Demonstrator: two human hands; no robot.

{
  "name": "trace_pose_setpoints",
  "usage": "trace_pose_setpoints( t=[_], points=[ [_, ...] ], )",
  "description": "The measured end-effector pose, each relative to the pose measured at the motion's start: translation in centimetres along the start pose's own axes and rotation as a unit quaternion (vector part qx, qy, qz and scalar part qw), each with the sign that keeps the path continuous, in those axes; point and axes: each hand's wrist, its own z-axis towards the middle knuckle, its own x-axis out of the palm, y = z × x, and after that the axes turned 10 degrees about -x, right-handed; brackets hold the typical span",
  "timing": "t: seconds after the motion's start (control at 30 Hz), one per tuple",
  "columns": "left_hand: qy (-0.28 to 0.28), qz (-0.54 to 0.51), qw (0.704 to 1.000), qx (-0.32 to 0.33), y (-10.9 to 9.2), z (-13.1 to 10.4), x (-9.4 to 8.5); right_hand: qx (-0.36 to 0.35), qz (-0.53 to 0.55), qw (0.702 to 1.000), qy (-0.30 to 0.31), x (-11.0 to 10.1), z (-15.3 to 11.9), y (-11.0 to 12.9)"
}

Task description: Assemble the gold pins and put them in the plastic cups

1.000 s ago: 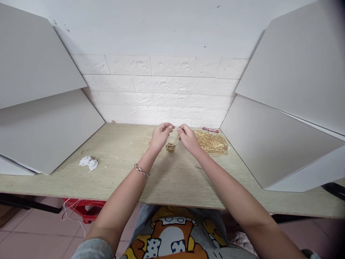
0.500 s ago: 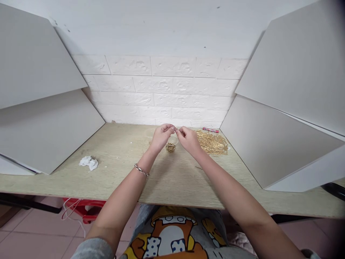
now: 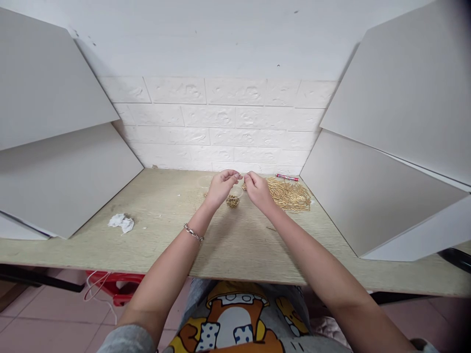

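My left hand (image 3: 221, 186) is raised over the middle of the table, its thumb and fingers pinched on a tiny gold piece (image 3: 240, 174). Close beside it on the right, my right hand (image 3: 257, 189) has its fingertips pressed together; whatever they hold is too small to make out. Just below and between the hands stands a clear round cup (image 3: 233, 200) with small gold pieces in its bottom. A spread pile of thin gold sticks (image 3: 290, 195) lies right of my right hand.
A red pen (image 3: 287, 177) lies behind the pile. Another clear round container (image 3: 204, 182) is left of my left hand. Crumpled white tissue (image 3: 121, 222) lies at the left. Grey panels (image 3: 73, 176) stand on both sides, a white brick-pattern wall (image 3: 221, 117) behind.
My right hand's fingertips have moved slightly right, away from my left fingertips, leaving a small gap. My left hand has stayed nearly in place.
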Motion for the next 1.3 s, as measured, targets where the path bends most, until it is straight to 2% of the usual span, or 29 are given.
trace_pose_setpoints(
  t=[0.2,0.3,0.4,0.5,0.6,0.67,0.8,0.97,1.13,1.3],
  points=[
    [0.022,0.027,0.999,0.01,0.5,0.4,0.0,0.094,0.179,0.979,0.031,0.2,0.4,-0.4],
    [0.029,0.028,0.999,0.011,0.7,0.4,0.0,0.122,0.209,0.969,0.04,0.3,0.6,-0.5],
    [-0.002,0.027,1.0,0.013,0.6,0.5,-0.1,0.087,0.131,0.987,0.039,0.0,0.5,-0.4],
    [-0.045,0.032,0.998,0.011,0.6,0.7,-0.3,0.004,-0.006,0.998,0.061,-0.3,0.3,-0.1],
    [-0.06,0.038,0.997,0.009,1.0,1.2,-0.6,-0.11,-0.127,0.981,0.096,-0.2,0.0,0.0],
    [-0.06,0.041,0.997,0.009,1.6,1.6,-0.8,-0.155,-0.172,0.966,0.114,0.0,-0.2,-0.3],
    [-0.045,0.071,0.996,-0.007,3.0,2.4,-1.0,-0.136,-0.201,0.958,0.152,0.5,-0.6,-1.4],
    [-0.01,0.1,0.995,-0.02,3.8,2.8,-1.1,-0.094,-0.177,0.959,0.198,0.9,-0.6,-2.2],
    [0.0,0.117,0.992,-0.045,3.3,2.5,-1.2,-0.08,-0.179,0.948,0.251,0.7,-0.5,-1.8],
    [0.037,0.108,0.991,-0.072,2.1,1.4,-0.7,-0.076,-0.184,0.92,0.338,0.3,-0.2,-1.0]
  ],
)
